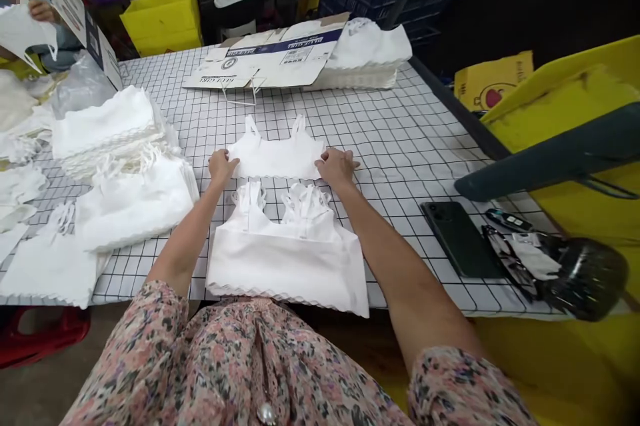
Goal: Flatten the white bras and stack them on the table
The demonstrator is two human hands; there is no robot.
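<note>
A single white crop top (277, 154) lies flat on the grid-patterned table (400, 139), straps pointing away from me. My left hand (221, 166) pinches its lower left corner. My right hand (338, 166) grips its lower right corner, fingers curled on the cloth. Closer to me, between my forearms, sits a stack of the same white tops (287, 256) with their straps bunched at the far side.
More piles of white tops (120, 166) fill the left. A flattened cardboard box (270, 59) and another pile (370, 53) lie at the far side. A dark phone (460, 236) and black plastic packaging (575, 269) rest at right. Another person stands beyond the table; someone's hand shows far left.
</note>
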